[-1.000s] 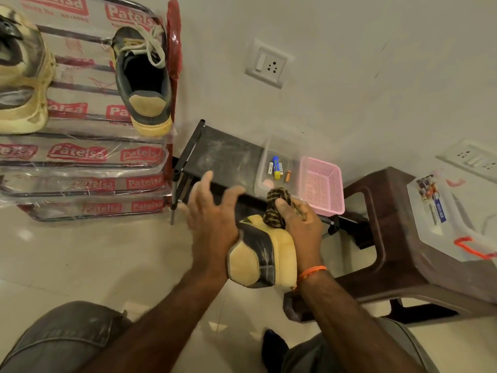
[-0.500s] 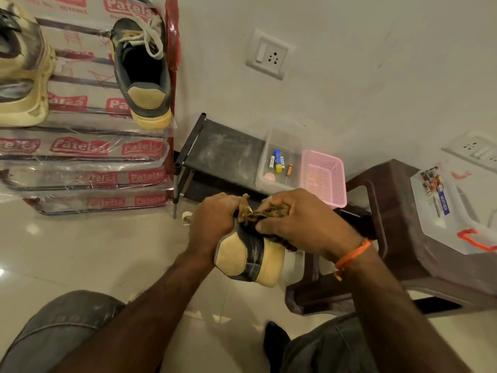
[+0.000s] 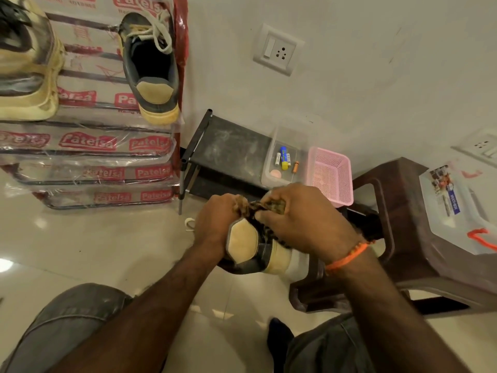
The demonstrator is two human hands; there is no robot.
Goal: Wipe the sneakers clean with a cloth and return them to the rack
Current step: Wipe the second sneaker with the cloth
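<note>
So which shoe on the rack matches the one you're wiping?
Look at the rack on the left, top shelf. The matching shoe sits at its right end, by the red side post. It is dark with white laces and a tan heel patch; its neighbour is chunky and yellowish.

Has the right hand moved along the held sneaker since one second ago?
Yes. The right hand with the cloth has moved from the sneaker heel's right side toward the left hand.

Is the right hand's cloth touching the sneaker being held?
Touching. The head view shows the right hand pressing the brown cloth onto the top of the sneaker, no gap visible, while the left hand grips it.
</note>
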